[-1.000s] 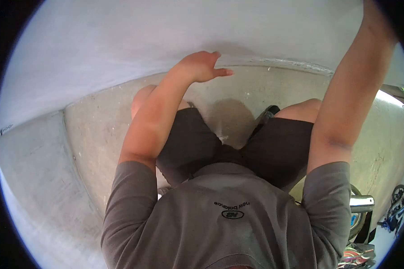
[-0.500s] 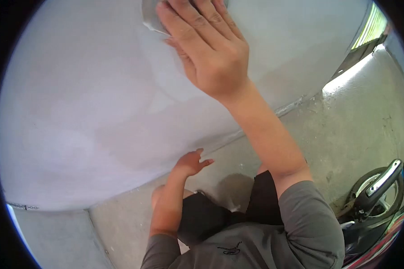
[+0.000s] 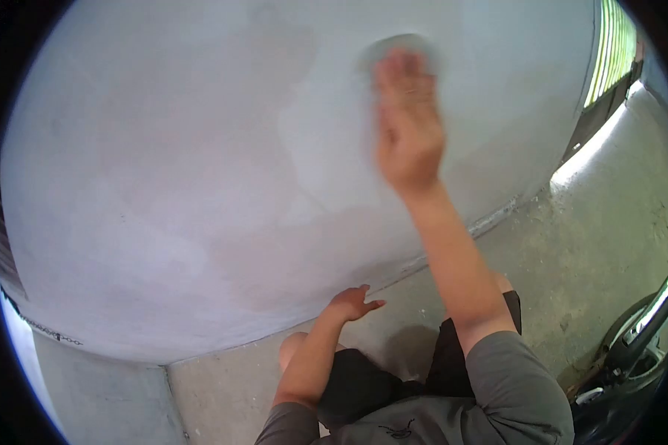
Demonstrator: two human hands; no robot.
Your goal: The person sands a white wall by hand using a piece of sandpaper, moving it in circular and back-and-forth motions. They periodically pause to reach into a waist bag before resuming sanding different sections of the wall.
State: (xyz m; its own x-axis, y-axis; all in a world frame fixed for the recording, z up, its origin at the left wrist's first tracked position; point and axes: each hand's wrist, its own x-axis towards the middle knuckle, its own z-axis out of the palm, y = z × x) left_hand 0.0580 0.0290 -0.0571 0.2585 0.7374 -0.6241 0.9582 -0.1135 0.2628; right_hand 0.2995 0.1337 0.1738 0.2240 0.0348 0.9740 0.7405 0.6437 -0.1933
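My right hand [image 3: 412,122] is raised against the pale grey wall [image 3: 200,163], blurred by motion. Its fingers lie over a greyish round-edged thing [image 3: 403,40], pressed flat to the wall; what that is cannot be made out. Around it the wall shows uneven darker and lighter patches. Low down near the foot of the wall, my left hand [image 3: 352,304] hangs over my lap, thumb and a finger apart, with nothing in it.
A motorbike wheel [image 3: 649,337] with a dark body stands at the lower right. Concrete floor [image 3: 594,245] runs along the wall's foot. Slatted light [image 3: 612,55] shows at the upper right. A chain [image 3: 52,334] hangs at the lower left.
My right hand and the greyish thing have moved to the right and a little down across the wall. The view has shifted, and my left hand shows lower and further right, still open.
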